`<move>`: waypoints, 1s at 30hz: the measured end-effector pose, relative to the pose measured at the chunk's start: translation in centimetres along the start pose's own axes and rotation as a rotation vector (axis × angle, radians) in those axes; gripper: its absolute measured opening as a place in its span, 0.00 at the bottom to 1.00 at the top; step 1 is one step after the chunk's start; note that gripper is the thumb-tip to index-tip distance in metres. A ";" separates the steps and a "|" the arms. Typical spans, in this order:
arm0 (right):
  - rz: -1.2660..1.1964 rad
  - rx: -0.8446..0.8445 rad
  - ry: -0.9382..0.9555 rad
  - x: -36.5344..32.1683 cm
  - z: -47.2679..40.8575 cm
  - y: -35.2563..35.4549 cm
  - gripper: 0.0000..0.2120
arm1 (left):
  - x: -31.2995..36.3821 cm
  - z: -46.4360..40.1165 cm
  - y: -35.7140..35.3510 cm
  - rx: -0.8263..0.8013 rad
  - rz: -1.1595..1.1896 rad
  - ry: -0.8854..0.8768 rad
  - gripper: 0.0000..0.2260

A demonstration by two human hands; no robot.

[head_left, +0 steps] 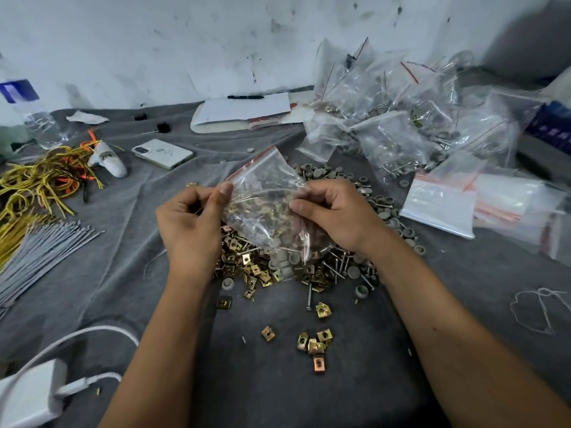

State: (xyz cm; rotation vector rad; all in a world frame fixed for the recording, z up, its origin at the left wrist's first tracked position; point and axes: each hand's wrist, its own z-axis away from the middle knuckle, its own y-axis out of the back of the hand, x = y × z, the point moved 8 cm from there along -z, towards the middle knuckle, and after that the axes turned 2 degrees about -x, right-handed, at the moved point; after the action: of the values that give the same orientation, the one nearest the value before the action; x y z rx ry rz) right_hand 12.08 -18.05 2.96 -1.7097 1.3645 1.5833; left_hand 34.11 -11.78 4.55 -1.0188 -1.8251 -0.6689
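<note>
Together, left hand (188, 222) fingers, right hand (332, 211) fingers, pinching clear bag (265, 193).

to your left, a tangle of yellow and orange wires (34, 183) lies on the grey cloth (123, 288), with a fan of grey cable ties (40, 248) just below it. beyond them, a white phone (162, 153) lies back up, and a clear plastic bottle (34, 118) sits at the far left edge. by the wall (185, 41), 1 black pen (245, 97) rests on a white paper pad (247, 109). far right is a heap of filled clear bags (401, 118); nearer you, a flat stack of red-striped bags (438, 205). bottom left, a white charger (29, 393) with its cable (77, 335).
</note>
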 end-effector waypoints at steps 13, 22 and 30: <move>-0.079 0.595 -0.158 0.2 -4.5 17.6 0.06 | 7.6 -4.7 -19.4 -0.238 -0.630 -0.383 0.29; 0.457 0.673 -0.562 3.6 5.7 33.1 0.08 | 4.0 5.7 -35.6 -1.200 -0.641 -0.478 0.24; 0.926 0.214 -0.899 5.9 15.7 36.7 0.06 | 3.8 10.3 -36.7 -1.228 -0.740 -0.549 0.17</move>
State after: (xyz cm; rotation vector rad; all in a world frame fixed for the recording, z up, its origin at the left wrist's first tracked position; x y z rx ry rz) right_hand -27.99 -22.37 4.35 -0.0476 1.7461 2.1229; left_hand -2.99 -21.14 2.51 -1.3144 -2.2496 -2.3302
